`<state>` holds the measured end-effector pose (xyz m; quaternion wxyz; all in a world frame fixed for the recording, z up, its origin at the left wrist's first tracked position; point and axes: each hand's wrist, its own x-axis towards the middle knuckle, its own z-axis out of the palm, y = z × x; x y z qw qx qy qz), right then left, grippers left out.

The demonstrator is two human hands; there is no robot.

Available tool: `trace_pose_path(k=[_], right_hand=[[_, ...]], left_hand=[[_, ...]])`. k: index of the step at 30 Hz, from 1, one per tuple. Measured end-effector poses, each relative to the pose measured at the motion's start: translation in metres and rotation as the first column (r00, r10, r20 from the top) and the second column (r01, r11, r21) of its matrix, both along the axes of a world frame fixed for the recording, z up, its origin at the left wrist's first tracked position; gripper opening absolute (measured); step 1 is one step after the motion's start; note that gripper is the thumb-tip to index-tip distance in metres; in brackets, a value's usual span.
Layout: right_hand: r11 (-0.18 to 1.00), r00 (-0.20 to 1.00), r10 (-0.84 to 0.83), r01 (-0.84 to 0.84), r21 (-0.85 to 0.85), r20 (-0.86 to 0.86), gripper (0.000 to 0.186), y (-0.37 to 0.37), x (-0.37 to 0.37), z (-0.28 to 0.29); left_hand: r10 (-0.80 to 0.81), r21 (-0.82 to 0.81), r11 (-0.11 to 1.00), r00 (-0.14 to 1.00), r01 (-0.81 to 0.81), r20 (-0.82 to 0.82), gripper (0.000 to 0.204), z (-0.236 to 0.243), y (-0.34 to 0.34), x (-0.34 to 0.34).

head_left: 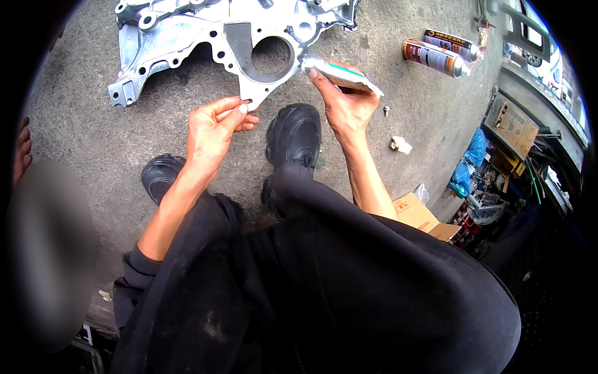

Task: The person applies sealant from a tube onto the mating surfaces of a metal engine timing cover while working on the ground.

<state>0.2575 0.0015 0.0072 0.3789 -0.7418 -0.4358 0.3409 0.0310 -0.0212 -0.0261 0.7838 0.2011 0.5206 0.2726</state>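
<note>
A silver cast-metal engine cover point(163, 48) with bolt holes and one large round opening lies at the top of the view, its lower corner pointing toward me. My left hand point(215, 131) pinches that corner between thumb and fingers. In my right hand point(347, 106) is a white squeeze tube point(344, 76) with a green stripe, gripped near its flat end. The tube's nozzle end meets the cover's edge just right of the round opening. Dark grey sealant shows along the edge above it.
Two spray cans point(433, 57) lie on the concrete floor at the upper right. A small bolt point(386, 111) and a crumpled scrap point(400, 145) are right of my hand. A cardboard box point(414, 212), blue plastic bags point(468, 163) and clutter line the right side. Someone's bare foot shows at the left edge.
</note>
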Motion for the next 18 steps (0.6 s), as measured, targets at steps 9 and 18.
trace_pose_path(k=[9,18], right_hand=[[0.997,0.997,-0.075,0.074,-0.025,-0.029,0.024,-0.005,-0.008,0.006],[1.0,0.999,-0.027,0.027,-0.002,-0.034,0.022,-0.01,-0.012,0.004]], left_hand=[[0.058,-0.025,0.998,0.998,-0.058,-0.017,0.024,0.007,0.004,0.004],[-0.001,-0.009,1.0,1.0,0.001,-0.015,0.033,0.003,0.002,0.0]])
